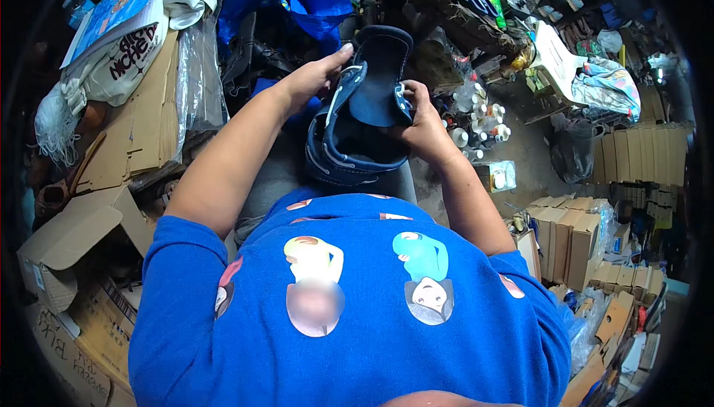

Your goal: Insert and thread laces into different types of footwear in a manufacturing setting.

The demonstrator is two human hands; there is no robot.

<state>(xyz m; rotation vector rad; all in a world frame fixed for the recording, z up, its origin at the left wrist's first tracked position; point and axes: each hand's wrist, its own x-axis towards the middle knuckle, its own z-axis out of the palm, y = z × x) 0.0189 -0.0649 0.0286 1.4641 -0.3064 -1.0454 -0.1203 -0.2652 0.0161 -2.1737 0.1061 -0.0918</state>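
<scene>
A dark navy shoe (349, 162) with pale stitching and a white lace is held above my lap, its opening turned up and its heel end toward me. My left hand (316, 80) grips its far left side, the thumb pointing up along the edge. On the other side my right hand (428, 124) pinches the rim, with fingers curled over the upper. Between the hands a dark rounded flap (381, 65) with a stitched edge stands up out of the shoe; whether it is the tongue or an insole, I cannot tell.
A blue plastic bag (297, 5) lies beyond my left hand. Several small bottles (483, 121) stand on the floor at right, near a white chair (558, 61) with cloth on it. Cardboard sheets (141, 124) and an open carton (74, 240) are at left; stacked boxes (569, 240) at right.
</scene>
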